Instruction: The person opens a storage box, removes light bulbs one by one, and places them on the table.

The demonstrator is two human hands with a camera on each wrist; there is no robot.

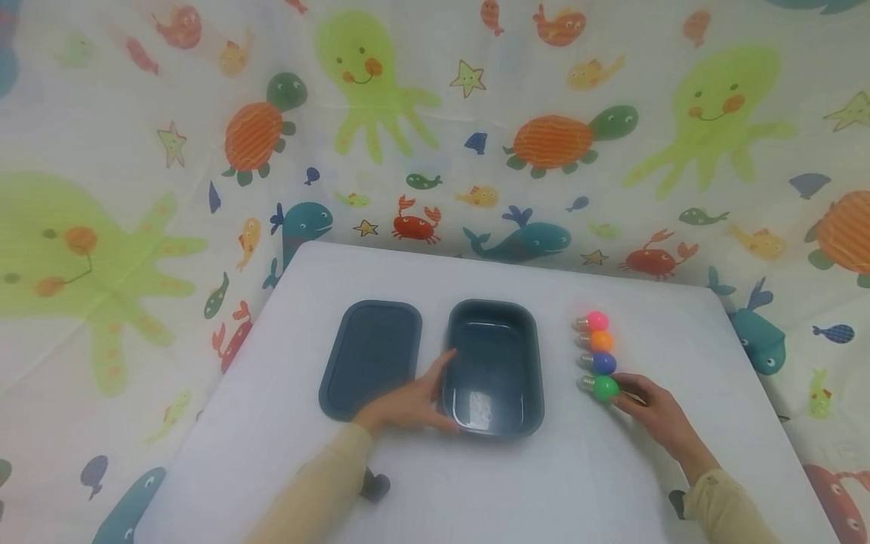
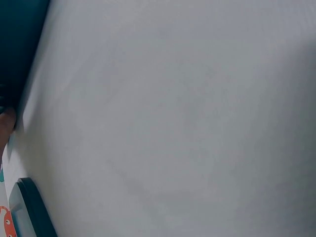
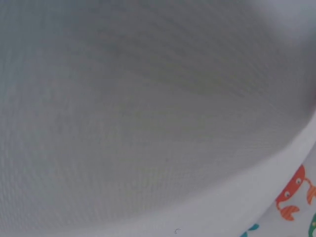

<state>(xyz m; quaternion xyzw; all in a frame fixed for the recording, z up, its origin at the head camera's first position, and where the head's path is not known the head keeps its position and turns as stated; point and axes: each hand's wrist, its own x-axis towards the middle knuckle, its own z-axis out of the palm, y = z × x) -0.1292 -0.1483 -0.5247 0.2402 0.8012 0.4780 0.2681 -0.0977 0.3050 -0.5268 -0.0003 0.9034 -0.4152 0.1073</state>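
In the head view, a dark blue-grey rectangular container [image 1: 494, 370] stands mid-table, its inside bare. My left hand [image 1: 414, 400] rests against its left side, thumb and fingers spread apart along the rim. The left wrist view catches one fingertip [image 2: 6, 123] at the container wall [image 2: 19, 44]. On the right, my right hand [image 1: 655, 415] pinches the round end of a green light bulb [image 1: 606, 388]. Behind it, a blue bulb [image 1: 604, 363], an orange bulb [image 1: 602, 342] and a pink bulb [image 1: 597, 322] lie in a row, screw bases pointing left.
A matching flat lid [image 1: 374, 355] lies left of the container, partly behind my left hand. Everything sits on a white-covered table [image 1: 612, 483]. A curtain [image 1: 435, 113] printed with sea animals hangs behind and beside it. Mostly table cloth [image 3: 148, 123] fills the right wrist view.
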